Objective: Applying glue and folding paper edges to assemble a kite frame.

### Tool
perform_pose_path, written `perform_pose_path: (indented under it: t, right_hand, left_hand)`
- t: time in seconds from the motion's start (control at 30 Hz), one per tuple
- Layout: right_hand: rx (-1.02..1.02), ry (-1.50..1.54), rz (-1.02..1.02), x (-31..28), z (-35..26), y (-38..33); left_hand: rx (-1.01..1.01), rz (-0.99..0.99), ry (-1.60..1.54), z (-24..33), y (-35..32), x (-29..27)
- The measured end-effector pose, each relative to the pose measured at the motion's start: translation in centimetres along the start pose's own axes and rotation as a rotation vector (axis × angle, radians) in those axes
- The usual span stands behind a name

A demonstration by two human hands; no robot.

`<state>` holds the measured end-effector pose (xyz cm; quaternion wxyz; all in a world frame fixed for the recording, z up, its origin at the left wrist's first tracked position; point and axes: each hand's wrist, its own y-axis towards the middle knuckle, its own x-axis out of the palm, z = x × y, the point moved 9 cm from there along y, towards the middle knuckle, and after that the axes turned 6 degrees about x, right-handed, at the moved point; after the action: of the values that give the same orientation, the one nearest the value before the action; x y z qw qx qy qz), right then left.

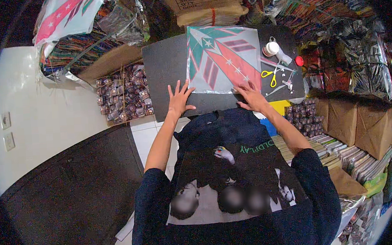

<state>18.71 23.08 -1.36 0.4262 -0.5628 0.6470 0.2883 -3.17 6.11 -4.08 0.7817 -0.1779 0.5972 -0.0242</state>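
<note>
The kite [221,58] lies flat on the black bench [165,66]. My left hand [179,99] presses its near left corner, fingers spread; my right hand [250,96] flattens its near right edge.

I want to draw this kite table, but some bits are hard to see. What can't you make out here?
Head view, the only one:
- The kite's near corners: the left hand and right hand lie flat over them.
- The small bits beside the yellow scissors: too small to name.
- The black board's near edge: partly hidden by the person's dark shirt.
- The stacked kites at right: bent and dimmed by the fisheye rim.
</note>
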Motion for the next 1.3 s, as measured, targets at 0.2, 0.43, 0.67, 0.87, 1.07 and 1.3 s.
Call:
perform_pose_path:
  t: [0.2,0.43,0.67,0.87,1.07,1.3]
  right_hand:
    - [0.065,-0.041,0.011,-1.6,0.4,-0.9]
    - [0.073,-0.131,-0.043,-1.0,1.2,-2.3]
    - [0.048,-0.183,-0.025,-1.2,1.4,-3.8]
    - [0.112,-0.203,-0.032,-1.3,2.1,-3.8]
    - [-0.022,-0.088,-0.058,-0.7,-2.3,-0.3]
    - [-0.036,-0.107,-0.053,-0.1,-1.9,0.2]
  left_hand:
    - [0.015,0.012,0.025,0.0,0.0,0.0]
    - [0.017,-0.015,0.042,-0.1,0.2,0.1]
    - [0.023,0.003,0.097,0.1,0.0,0.2]
    - [0.02,-0.003,0.076,0.0,0.1,0.0]
    - [0.013,0.011,0.069,0.0,0.1,0.1]
    - [-0.004,0.0,0.103,-0.1,0.0,0.7]
